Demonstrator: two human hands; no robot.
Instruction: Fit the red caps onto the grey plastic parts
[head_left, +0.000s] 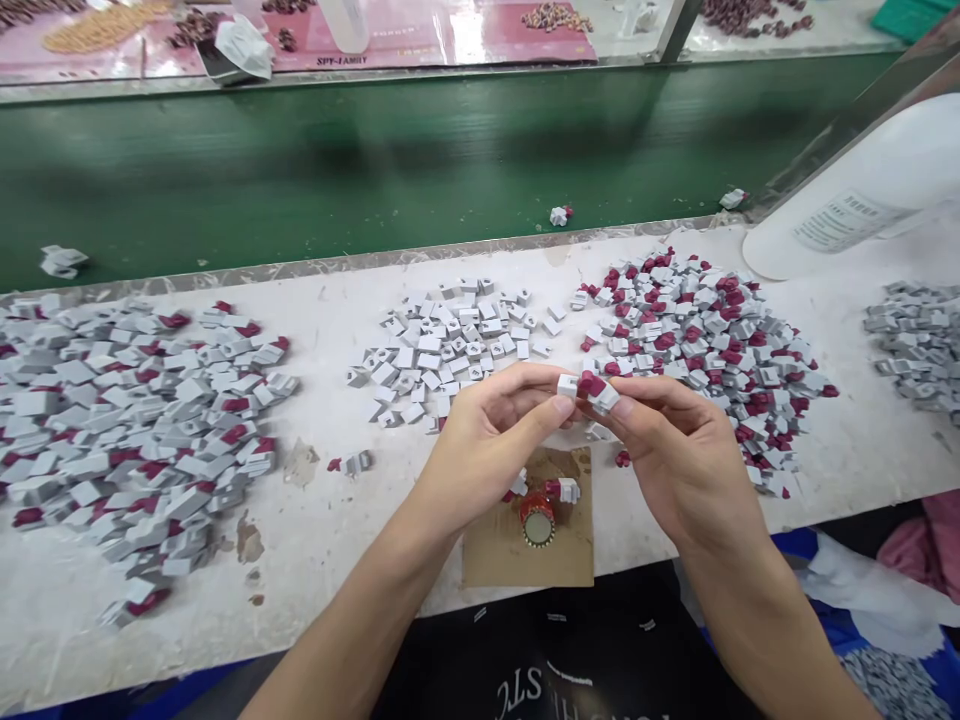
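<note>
Between the thumb and fingers of my left hand (504,425) is a small light-grey plastic block (567,386). My right hand (671,440) pinches a grey-and-maroon plastic piece (598,389), its maroon end turned toward the block. The two parts are very close; I cannot tell whether they touch. Below my hands lies a brown cardboard square (487,560) bearing a red bottle cap (538,522) with its open side up and a grey-and-maroon piece (564,490). Just beyond my hands is a pile of plain grey blocks (450,345).
Grey-and-maroon pieces form a pile (697,330) on the right and another heap (150,430) on the left. A white bottle (847,200) leans at the right. More grey parts (919,345) lie at the far right. A green conveyor belt (337,170) runs behind the white worktop (337,560).
</note>
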